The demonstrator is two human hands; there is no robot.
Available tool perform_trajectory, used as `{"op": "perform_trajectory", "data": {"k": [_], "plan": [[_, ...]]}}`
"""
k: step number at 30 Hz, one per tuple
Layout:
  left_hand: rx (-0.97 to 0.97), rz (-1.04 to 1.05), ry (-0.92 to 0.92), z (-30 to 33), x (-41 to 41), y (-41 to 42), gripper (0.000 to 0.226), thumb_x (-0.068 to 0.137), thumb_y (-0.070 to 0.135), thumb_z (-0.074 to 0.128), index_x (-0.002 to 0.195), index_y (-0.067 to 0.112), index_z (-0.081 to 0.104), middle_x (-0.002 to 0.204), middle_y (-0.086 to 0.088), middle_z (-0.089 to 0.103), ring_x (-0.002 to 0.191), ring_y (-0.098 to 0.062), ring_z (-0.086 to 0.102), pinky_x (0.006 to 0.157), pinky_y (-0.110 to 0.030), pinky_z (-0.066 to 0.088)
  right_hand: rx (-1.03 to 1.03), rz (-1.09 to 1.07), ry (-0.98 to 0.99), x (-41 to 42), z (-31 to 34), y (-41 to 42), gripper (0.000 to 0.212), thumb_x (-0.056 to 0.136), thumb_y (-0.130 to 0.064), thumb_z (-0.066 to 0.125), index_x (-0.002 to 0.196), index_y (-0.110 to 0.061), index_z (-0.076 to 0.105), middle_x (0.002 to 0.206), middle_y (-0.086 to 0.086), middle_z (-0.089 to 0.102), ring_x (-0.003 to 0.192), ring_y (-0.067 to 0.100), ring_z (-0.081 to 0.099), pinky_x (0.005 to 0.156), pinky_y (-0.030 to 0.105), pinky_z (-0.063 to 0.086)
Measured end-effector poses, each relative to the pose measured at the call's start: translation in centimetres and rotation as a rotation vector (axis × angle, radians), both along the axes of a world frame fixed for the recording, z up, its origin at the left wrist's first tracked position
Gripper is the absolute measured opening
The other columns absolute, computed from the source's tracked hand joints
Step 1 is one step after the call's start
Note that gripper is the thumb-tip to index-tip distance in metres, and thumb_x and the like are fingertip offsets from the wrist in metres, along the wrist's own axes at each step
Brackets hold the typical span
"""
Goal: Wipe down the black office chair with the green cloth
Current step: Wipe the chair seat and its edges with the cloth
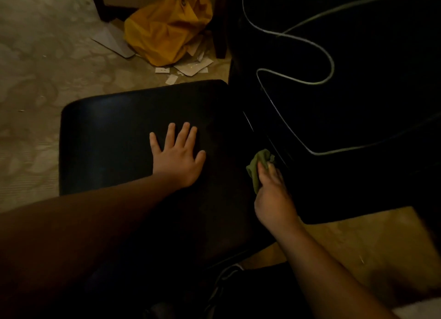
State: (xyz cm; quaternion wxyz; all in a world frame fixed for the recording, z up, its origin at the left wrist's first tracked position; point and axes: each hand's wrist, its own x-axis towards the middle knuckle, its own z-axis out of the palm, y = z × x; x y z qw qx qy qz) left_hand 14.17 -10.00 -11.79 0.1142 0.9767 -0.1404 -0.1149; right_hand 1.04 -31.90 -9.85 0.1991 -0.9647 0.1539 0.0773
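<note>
patterned beige carpet (35, 63) at 9 o'clock | yellow bag (167, 25), paper scraps (191, 68) at 12 | left hand (177, 155) flat, fingers spread, on black chair seat (107, 137) | right hand (272, 194) clutching green cloth (257, 166) at seat's 3 o'clock edge | dark backrest (358, 118), pale piping

Yellow bag (167, 25): a small round dark mark near its top, too blurred to read.
Paper slip (162, 69): on the floor by the bag, with a few dark marks like print, too small to read.
Other scraps (193, 66): pale card and paper, with no letters that can be made out.
Chair (114, 132): no label or brand shows on its dark seat.
Cloth (259, 164): plain green, with no tag showing.
</note>
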Motion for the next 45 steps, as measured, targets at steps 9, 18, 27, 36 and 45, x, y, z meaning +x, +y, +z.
{"op": "perform_trajectory", "data": {"k": [9, 18, 27, 36, 45], "plan": [[-0.009, -0.004, 0.049, 1.0, 1.6, -2.3, 0.073, 0.095, 0.069, 0.032, 0.159, 0.04, 0.012, 0.172, 0.003, -0.006, 0.153, -0.039, -0.021, 0.103, -0.083, -0.015, -0.068, 0.116, -0.018, 1.0, -0.6, 0.2, 0.074, 0.096, -0.01, 0.045, 0.158, -0.025, 0.008, 0.167, 0.0, 0.004, 0.153, 0.023, -0.002, 0.124, 0.044, 0.012], [0.029, -0.071, -0.051, -0.6, 7.1, -4.1, 0.081, 0.089, 0.079, 0.021, 0.159, 0.043, 0.001, 0.171, 0.01, -0.008, 0.152, -0.039, -0.025, 0.1, -0.084, -0.016, -0.035, 0.1, -0.036, 10.7, -0.6, 0.9, 0.072, 0.097, -0.009, 0.045, 0.158, -0.024, 0.009, 0.167, 0.001, 0.004, 0.153, 0.023, 0.003, 0.123, 0.046, 0.018], [0.057, -0.017, -0.067, -1.5, 7.0, -4.3, 0.082, 0.088, 0.08, 0.015, 0.159, 0.043, -0.004, 0.169, 0.015, -0.014, 0.148, -0.04, -0.032, 0.099, -0.085, -0.021, -0.073, 0.246, 0.002, 23.5, -1.3, 2.8, 0.072, 0.096, -0.008, 0.046, 0.158, -0.028, 0.015, 0.167, -0.003, 0.004, 0.153, 0.022, 0.004, 0.122, 0.045, 0.02], [0.041, -0.037, -0.026, -1.0, 7.1, -4.2, 0.082, 0.089, 0.077, 0.014, 0.16, 0.037, 0.0, 0.168, 0.016, -0.017, 0.145, -0.041, -0.038, 0.097, -0.083, -0.022, -0.242, 0.262, 0.073, 31.1, -1.4, 6.4, 0.084, 0.09, -0.011, 0.058, 0.157, -0.031, 0.013, 0.165, 0.0, 0.008, 0.145, 0.03, 0.022, 0.113, 0.048, 0.036], [0.062, -0.003, -0.018, -1.3, 7.0, -4.4, 0.087, 0.089, 0.08, 0.008, 0.159, 0.034, -0.011, 0.167, 0.016, -0.024, 0.143, -0.041, -0.042, 0.095, -0.083, -0.025, -0.16, 0.227, 0.105, 34.2, -0.8, 8.2, 0.09, 0.09, -0.006, 0.061, 0.157, -0.033, 0.008, 0.166, 0.0, 0.004, 0.149, 0.029, 0.016, 0.116, 0.051, 0.032]]}}
